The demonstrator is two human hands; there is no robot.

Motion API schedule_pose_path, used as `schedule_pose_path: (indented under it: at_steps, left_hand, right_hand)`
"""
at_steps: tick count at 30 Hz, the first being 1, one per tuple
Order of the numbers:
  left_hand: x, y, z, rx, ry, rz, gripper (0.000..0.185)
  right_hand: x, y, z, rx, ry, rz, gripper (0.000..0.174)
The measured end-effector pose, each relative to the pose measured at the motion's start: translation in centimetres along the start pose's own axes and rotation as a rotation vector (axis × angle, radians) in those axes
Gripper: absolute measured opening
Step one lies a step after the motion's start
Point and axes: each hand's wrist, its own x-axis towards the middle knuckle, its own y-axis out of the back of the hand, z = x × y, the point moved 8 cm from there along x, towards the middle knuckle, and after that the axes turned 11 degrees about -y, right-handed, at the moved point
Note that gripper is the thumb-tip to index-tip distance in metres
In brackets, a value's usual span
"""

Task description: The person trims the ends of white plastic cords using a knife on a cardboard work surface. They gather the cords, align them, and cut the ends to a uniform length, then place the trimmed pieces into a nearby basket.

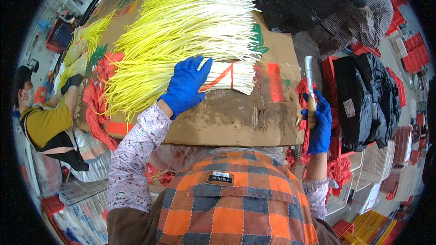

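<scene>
My left hand (pixel 187 86), in a blue glove, lies over a bundle of pale yellow chives (pixel 243 78), its fingers across the top and its thumb at the near side. Orange-red tape (pixel 232 75) circles the bundle's white stem end, which points right. Beyond it spreads a thick layer of loose yellow chives (pixel 190 23), green-yellow tips to the left and white stems to the right. Past the table's right edge, my right hand (pixel 320 126), also gloved in blue, grips a knife (pixel 309 78) by its wooden handle, blade pointing away from me.
Flattened cardboard (pixel 221 126) covers the table. Crumpled red plastic (pixel 97 98) lies at its left. A co-worker (pixel 51 119) handles more chives there; another person in a dark apron (pixel 296 0) stands far right. A black plastic bag (pixel 364 102) fills a red crate (pixel 328 71) at right.
</scene>
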Motion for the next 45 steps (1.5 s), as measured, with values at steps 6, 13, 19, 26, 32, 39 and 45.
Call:
schedule_pose_path:
  at_steps: [6,13,19,26,32,39,45]
  left_hand:
    - [2.3,-1.6,1.0,0.091,-0.035,-0.073,0.117]
    - [3.8,-4.7,-0.5,-0.004,-0.005,-0.179,0.109]
    - [3.7,-5.2,-0.5,0.058,-0.003,-0.057,0.096]
    - [3.7,-6.1,-0.6,0.098,0.038,0.047,0.081]
    - [3.9,-6.6,-0.9,0.071,0.057,0.024,0.076]
    - [4.1,-6.5,-0.8,0.066,0.077,0.047,0.065]
    - [3.8,-6.3,-0.6,0.149,0.052,0.130,0.052]
  right_hand:
    - [-0.4,-6.3,1.5,-0.331,-0.244,-0.133,0.041]
    - [0.3,-11.7,1.2,-1.107,0.240,-0.228,0.030]
    - [1.5,-14.4,3.3,-1.370,0.093,-0.463,0.030]
    - [2.8,-15.3,2.5,-1.480,0.209,-0.514,0.025]
    - [3.7,-15.8,2.9,-1.704,0.016,-0.621,0.044]
    - [3.9,-16.8,1.8,-1.698,0.106,-0.594,0.033]
    - [4.2,-17.0,1.8,-1.641,0.117,-0.601,0.022]
